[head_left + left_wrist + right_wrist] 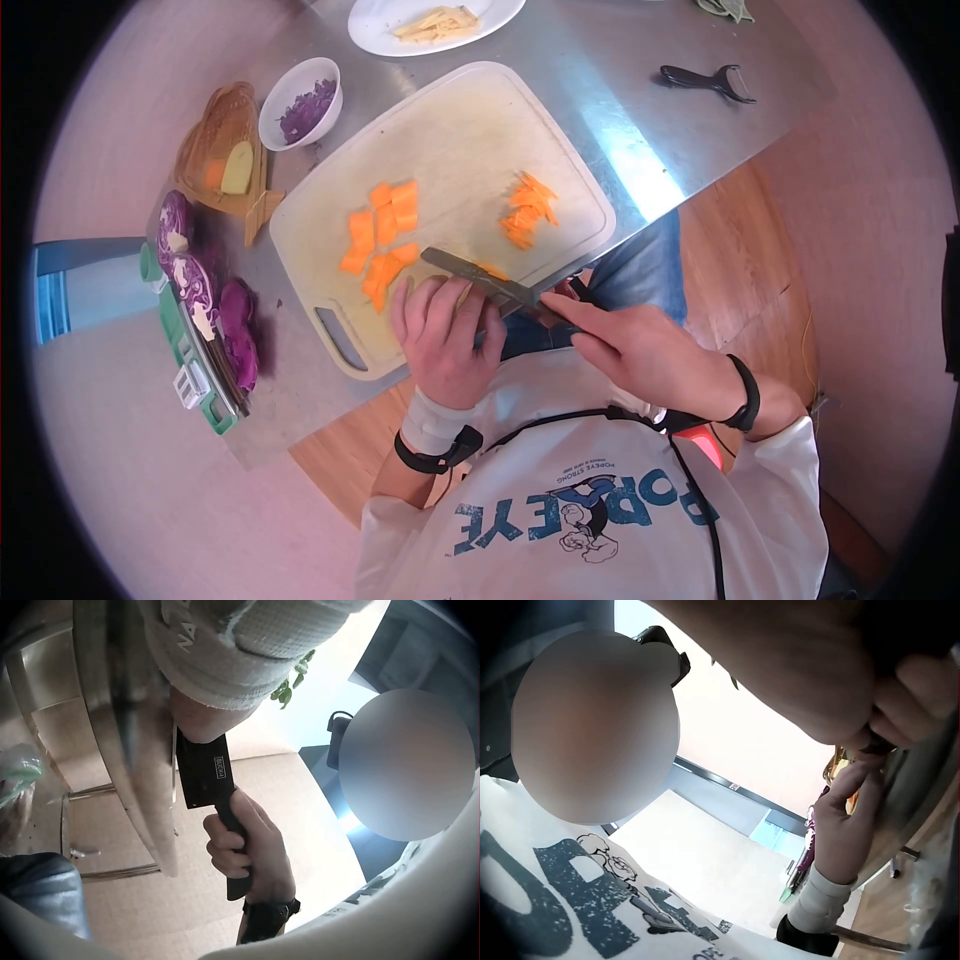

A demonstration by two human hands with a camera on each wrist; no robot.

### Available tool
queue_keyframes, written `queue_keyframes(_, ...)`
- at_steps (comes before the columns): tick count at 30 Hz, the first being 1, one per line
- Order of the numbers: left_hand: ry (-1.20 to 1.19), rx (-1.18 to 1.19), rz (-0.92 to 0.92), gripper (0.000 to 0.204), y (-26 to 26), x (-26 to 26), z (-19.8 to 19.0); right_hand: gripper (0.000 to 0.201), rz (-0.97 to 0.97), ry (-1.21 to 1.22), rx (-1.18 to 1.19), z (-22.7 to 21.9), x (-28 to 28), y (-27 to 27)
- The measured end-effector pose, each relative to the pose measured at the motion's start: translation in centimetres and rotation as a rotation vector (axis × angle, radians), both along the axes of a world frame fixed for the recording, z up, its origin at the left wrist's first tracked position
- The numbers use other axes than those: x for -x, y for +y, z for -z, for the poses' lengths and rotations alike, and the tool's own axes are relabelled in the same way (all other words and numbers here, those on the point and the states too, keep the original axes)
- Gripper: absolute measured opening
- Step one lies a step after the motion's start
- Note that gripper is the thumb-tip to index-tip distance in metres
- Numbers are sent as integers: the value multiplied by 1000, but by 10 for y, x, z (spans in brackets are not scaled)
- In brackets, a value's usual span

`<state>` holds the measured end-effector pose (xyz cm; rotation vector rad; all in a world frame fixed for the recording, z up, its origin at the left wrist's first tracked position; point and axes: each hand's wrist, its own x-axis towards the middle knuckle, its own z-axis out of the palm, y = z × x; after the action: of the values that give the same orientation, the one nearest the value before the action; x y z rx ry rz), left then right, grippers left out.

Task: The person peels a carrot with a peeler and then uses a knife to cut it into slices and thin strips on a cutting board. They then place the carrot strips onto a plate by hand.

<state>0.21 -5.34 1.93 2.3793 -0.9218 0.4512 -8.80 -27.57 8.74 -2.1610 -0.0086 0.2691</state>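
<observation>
My right hand (655,360) grips the black handle of a broad, dark-bladed kitchen knife (202,776). The blade stands over the front part of a white cutting board (470,130). Bent fingers of my left hand (447,335) hold down a carrot piece right beside the blade; the hand covers most of it. A bit of orange carrot (490,270) shows along the blade's far side. Flat carrot slices (383,235) lie left of the knife, and a small heap of carrot strips (528,210) lies to the right.
Beyond the board are a white plate (365,30) with pale strips and a bowl (270,128) of shredded purple cabbage. Leftward stand a wicker basket (222,115), purple cabbage pieces (238,330) and a green-ended rack (190,385). A black peeler (700,80) lies far right.
</observation>
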Motion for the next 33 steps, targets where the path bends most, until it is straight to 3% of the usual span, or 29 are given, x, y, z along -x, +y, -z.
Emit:
queue_keyframes(4, 4, 0, 13, 27, -1, 0, 0, 44, 13, 15, -67, -6, -2, -3)
queue_keyframes(7, -5, 0, 9, 27, -1, 0, 1, 44, -19, -34, 23, -8, -3, 1)
queue_keyframes(10, -14, -1, 16, 28, -2, -1, 0, 52, -64, 98, 81, -13, -3, 0)
queue_keyframes(16, -6, 0, 16, 30, -2, -1, -1, 43, -11, 48, 61, -10, 2, -1)
queue_keyframes(18, 1, -10, 24, 31, -3, -1, -2, 42, 81, -192, -29, 12, 0, 1)
queue_keyframes(19, -1, -16, 22, 32, -2, -1, -3, 42, 81, -193, -31, 13, -1, 1)
queue_keyframes(27, -9, -9, 19, 31, -1, 0, 2, 44, -39, -11, -29, -9, 4, -10)
queue_keyframes(33, -25, -8, 6, 28, -1, 1, 2, 47, -68, -14, -5, -10, 2, -15)
